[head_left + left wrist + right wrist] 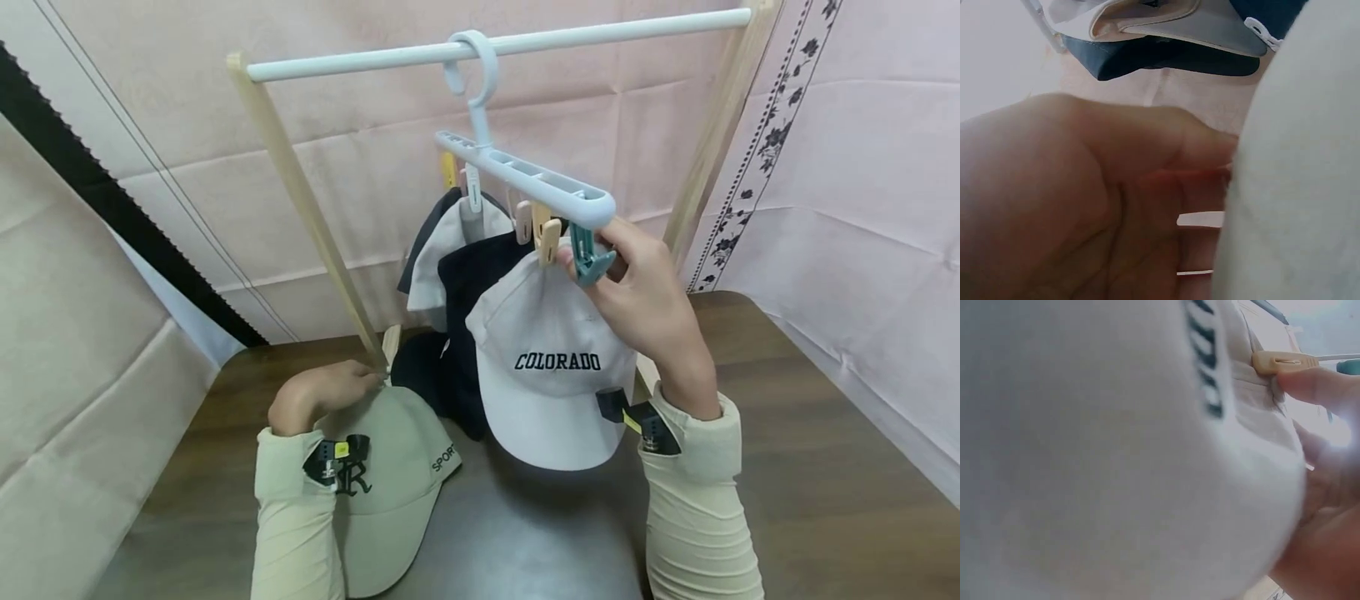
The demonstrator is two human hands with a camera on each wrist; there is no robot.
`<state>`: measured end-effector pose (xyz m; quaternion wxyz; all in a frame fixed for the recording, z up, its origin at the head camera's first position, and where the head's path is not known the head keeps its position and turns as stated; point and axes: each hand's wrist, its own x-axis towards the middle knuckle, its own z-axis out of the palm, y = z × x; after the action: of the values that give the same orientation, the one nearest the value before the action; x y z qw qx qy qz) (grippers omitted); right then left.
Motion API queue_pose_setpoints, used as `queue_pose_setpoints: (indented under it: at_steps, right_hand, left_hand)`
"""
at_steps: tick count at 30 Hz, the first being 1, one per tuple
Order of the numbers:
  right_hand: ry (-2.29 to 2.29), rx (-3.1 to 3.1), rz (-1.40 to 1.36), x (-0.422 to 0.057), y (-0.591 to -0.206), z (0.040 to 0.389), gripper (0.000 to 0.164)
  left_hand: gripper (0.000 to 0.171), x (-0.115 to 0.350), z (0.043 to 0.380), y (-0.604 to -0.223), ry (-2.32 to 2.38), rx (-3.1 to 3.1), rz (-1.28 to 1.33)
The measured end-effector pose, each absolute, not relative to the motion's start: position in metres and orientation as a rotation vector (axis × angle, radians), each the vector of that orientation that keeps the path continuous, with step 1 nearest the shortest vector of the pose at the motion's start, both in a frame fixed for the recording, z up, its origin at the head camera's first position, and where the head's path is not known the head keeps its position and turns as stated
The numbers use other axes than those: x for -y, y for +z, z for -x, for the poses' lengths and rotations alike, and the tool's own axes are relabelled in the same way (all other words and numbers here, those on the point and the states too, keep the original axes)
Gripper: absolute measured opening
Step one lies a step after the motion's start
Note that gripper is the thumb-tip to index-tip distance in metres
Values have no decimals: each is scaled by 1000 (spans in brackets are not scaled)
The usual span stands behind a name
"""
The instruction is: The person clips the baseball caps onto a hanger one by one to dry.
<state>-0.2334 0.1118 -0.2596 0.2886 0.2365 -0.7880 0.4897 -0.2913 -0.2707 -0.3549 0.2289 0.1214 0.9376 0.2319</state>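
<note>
A white cap (555,375) lettered COLORADO hangs from the pale blue hanger (525,175), with a beige clothespin (550,242) on its upper edge. My right hand (648,292) pinches that edge, thumb tip beside the clothespin in the right wrist view and other fingers behind the cap. A teal clothespin (588,254) hangs in front of this hand. Lower left, my left hand (326,392) grips the back edge of a light green cap (397,475), whose brim points toward me. The left wrist view shows the thumb and fingers closed at the cap's fabric (1297,175).
Behind the white cap hang a dark navy cap (468,292) and a grey cap with a dark brim (442,258). The hanger hooks over a white rod (360,62) between wooden posts (300,192). A grey mat (517,533) lies on the brown table (817,433).
</note>
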Motion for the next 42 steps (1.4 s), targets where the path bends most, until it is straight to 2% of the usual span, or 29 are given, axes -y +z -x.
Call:
queue_pose_setpoints:
  at_steps: [7,14,23,30,42]
  right_hand:
    - [1334,2175,-600,-113,-262,234,31]
    - [1363,2180,-560,-116,-260,234,26]
    - [1346,2133,-557,-124,-257,234,37]
    - [1300,2150,-542,-123,-258,234,30]
    - [1368,2170,-555,-116,-260,234,22]
  left_hand:
    - [51,283,286,-355,666,-2546,-391]
    - [34,287,288,-342,630,-2546,-662]
    - [19,276,288,-321,769,-2537,-873]
    - [8,258,272,-305,891,-2466,-1019]
    - [11,240,244,-290,1040,-2264,-1312]
